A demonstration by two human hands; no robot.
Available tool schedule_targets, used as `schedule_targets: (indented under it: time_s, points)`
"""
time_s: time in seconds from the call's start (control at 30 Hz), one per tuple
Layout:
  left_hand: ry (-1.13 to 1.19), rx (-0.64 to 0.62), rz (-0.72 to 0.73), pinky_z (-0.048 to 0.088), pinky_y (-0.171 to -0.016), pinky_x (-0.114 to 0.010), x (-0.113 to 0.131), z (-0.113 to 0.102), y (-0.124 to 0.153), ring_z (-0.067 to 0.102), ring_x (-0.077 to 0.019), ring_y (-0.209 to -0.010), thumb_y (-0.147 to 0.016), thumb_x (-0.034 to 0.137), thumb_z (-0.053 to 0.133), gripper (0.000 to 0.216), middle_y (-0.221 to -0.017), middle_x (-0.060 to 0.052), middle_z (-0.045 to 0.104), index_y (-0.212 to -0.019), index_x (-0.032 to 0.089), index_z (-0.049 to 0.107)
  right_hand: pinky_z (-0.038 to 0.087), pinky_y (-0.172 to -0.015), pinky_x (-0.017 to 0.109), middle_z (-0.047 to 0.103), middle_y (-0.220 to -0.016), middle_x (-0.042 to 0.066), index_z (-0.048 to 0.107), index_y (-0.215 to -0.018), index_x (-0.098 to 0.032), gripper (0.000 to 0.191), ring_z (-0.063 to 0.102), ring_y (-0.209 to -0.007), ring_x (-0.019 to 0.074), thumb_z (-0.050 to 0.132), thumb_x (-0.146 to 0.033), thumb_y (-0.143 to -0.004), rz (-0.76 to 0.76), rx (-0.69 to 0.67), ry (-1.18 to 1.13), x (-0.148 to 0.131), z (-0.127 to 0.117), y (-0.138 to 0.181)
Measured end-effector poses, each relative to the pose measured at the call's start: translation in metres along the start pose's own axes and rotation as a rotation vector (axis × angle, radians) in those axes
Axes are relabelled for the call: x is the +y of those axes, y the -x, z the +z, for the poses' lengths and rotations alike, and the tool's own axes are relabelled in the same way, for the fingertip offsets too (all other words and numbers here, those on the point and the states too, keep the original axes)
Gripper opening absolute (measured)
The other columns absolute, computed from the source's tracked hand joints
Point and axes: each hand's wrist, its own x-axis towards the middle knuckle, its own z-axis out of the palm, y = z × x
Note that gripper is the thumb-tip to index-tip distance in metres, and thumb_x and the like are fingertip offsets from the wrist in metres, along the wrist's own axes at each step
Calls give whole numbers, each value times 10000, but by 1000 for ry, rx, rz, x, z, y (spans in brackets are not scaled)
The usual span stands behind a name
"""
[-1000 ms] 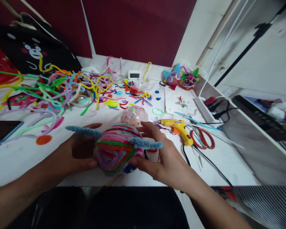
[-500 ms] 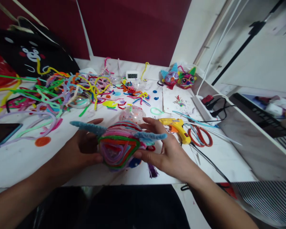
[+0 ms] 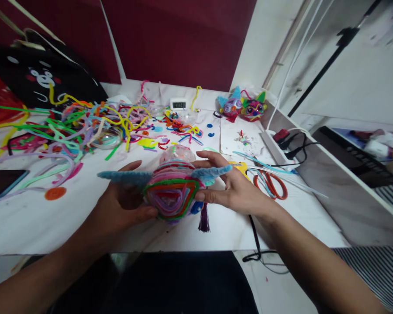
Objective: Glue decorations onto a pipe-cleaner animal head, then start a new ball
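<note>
Between my two hands is a round pipe-cleaner animal ornament [image 3: 173, 196], wrapped in pink, red, green, orange and purple strands, with light blue ears sticking out at both sides. My left hand [image 3: 126, 207] grips its left side, thumb in front. My right hand [image 3: 222, 187] clasps the right side, its thumb pressed beside a dark blue button. A purple tassel [image 3: 204, 219] hangs below on the right. Just behind the ornament, a clear plastic ball [image 3: 180, 153] with coloured bits is partly hidden. The fingers behind the ornament are mostly out of sight.
Tangled pipe cleaners [image 3: 81, 122] cover the back left. A phone [image 3: 1, 185] and an orange button [image 3: 55, 193] lie at left. To the right are a yellow glue gun [image 3: 241, 167], scissors [image 3: 275, 185] and a power strip [image 3: 278, 150]. Two finished ornaments [image 3: 229, 107] stand behind.
Both hands have raised the ornament slightly and shifted it a little to the right. My right hand now covers more of the glue gun. The view has moved slightly.
</note>
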Motion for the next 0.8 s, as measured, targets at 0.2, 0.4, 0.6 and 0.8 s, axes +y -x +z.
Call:
schedule_targets:
  time_s: [0.2,0.4,0.6,0.8]
  points:
    - [12,45,-20,513,-1063,-559,-1,6,5,525,-433,-1318,-421,277,960,1212,-1344,-75,640,-1459,307,336,448,-1097,455,547,-1418,119,394,-1376,-257,714,523,-1336,250,795,-240,-786,19,-58,-112,7,0,-4]
    - [66,21,28,547,-1027,-531,-9,7,6,501,-456,-1329,-483,331,943,1170,-1413,-108,580,-1474,289,323,427,-1114,464,560,-1420,83,394,-1395,-291,721,483,-1376,255,794,-260,-796,24,-21,-137,13,4,-3]
    - [114,-12,13,521,-1053,-504,-15,6,7,452,-416,-1386,-529,373,936,1157,-1523,-135,461,-1484,307,286,447,-1091,440,537,-1464,84,364,-1414,-315,769,491,-1370,248,817,-319,-792,41,-7,-134,16,6,0]
    - [146,6,75,552,-994,-474,-25,6,1,522,-406,-1326,-497,422,956,1173,-1454,-164,523,-1465,299,305,387,-1123,497,536,-1456,59,354,-1428,-364,799,503,-1342,273,820,-425,-782,106,53,-84,20,1,4]
